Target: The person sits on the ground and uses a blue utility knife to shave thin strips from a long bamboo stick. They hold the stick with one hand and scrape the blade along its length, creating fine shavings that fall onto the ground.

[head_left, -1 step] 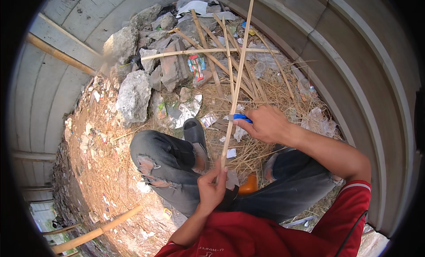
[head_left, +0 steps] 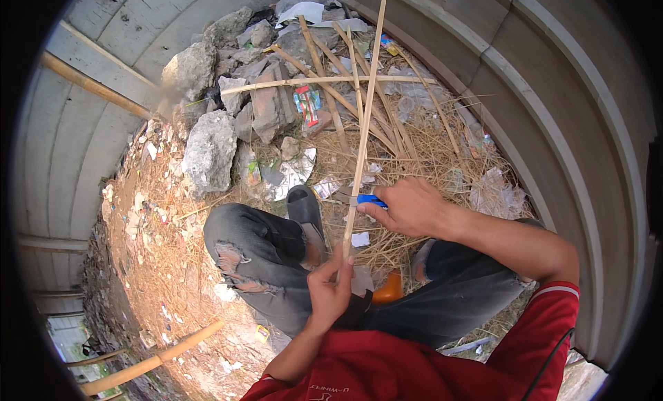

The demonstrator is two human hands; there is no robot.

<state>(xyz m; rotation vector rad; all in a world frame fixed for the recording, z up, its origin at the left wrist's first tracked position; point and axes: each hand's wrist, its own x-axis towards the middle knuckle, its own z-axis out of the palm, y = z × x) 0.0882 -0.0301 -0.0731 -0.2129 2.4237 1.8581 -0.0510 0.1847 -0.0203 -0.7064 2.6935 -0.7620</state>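
Observation:
A long pale bamboo strip (head_left: 367,118) slants up from my lap past the rubble. My left hand (head_left: 331,287) is closed round its lower end, thumb and fingers pinching it. My right hand (head_left: 413,207) grips a blue-handled cutter knife (head_left: 373,201), whose short blade lies across the strip a little above my left hand. Fine detail at the blade's edge is too small to make out. Beneath the strip, several other bamboo strips (head_left: 324,90) lie crossed on the ground.
Grey rocks (head_left: 209,151) are heaped at the far left of the strips. Thin shavings (head_left: 394,252) and litter cover the ground by my legs. A corrugated metal wall (head_left: 552,104) curves along the right. An orange object (head_left: 388,289) sits between my legs, and a bamboo pole (head_left: 155,359) lies lower left.
My right hand and the knife have slid down the strip toward my left hand. The strip's far end has tilted slightly left. My left hand stays in place.

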